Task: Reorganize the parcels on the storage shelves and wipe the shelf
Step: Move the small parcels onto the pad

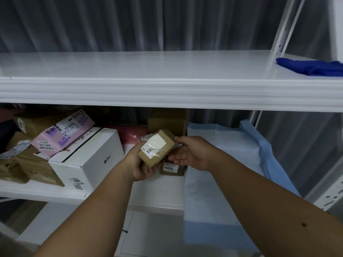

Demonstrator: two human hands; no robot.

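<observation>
A small brown parcel [157,147] with a white label is lifted in front of the lower shelf [157,199]. My left hand [138,166] grips it from below and the left. My right hand [191,153] touches its right end with relaxed fingers. Under it sits another small brown parcel [173,169] labelled 3004. To the left are a white box [89,158], a pink box [65,134] and several brown parcels [35,164]. The upper shelf [148,67] is bare apart from a blue cloth [313,67] at its right end.
A light blue sheet [222,164] covers the right part of the lower shelf and hangs over its front edge. A brown carton [167,121] and a pink bag [132,134] stand at the back. White shelf uprights [284,28] rise on the right.
</observation>
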